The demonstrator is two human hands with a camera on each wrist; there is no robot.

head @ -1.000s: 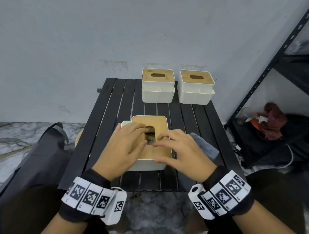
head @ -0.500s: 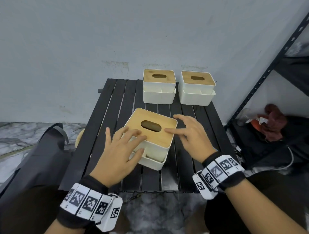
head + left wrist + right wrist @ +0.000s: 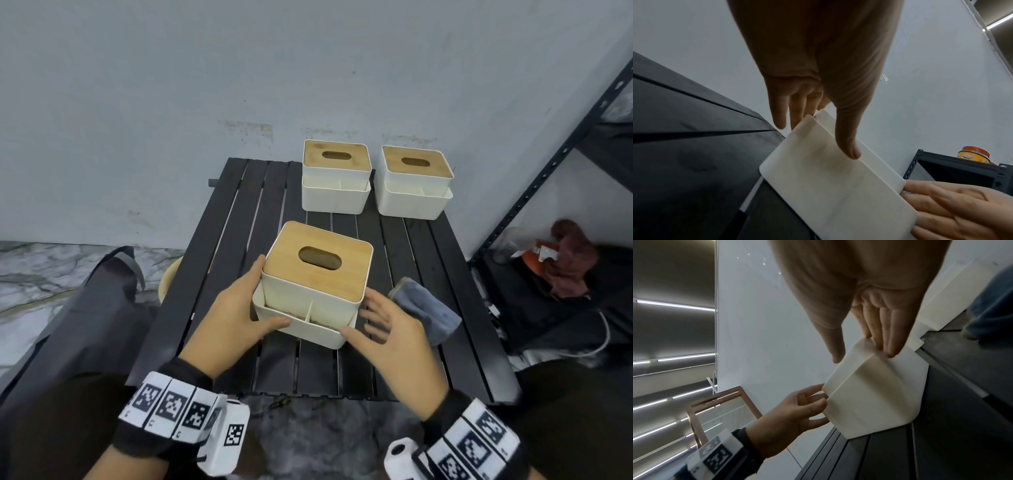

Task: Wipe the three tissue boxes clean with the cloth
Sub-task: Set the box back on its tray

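Note:
The nearest tissue box point(image 3: 317, 291), white with a bamboo lid, stands mid-table, turned slightly, its divided tray side facing me. My left hand point(image 3: 261, 301) grips its front left corner, thumb on the tray rim, fingers along the left side. My right hand point(image 3: 359, 315) is at the front right corner, straight fingers touching the right wall. The left wrist view shows the left hand point(image 3: 816, 139) on the box point(image 3: 828, 186); the right wrist view shows the right hand point(image 3: 863, 356) on the box point(image 3: 869, 399). A grey-blue cloth point(image 3: 424, 308) lies just right of the box. Two more boxes point(image 3: 335, 178) point(image 3: 414, 185) stand at the back.
The black slatted table point(image 3: 342, 370) stands against a grey wall. A black metal shelf point(image 3: 548, 164) at the right holds a dark red rag point(image 3: 572, 260). A dark bag point(image 3: 85, 308) lies on the floor to the left.
Both hands have come off the lid and gone to the box's front corners. The box has been turned and shifted away from me, and the cloth now shows.

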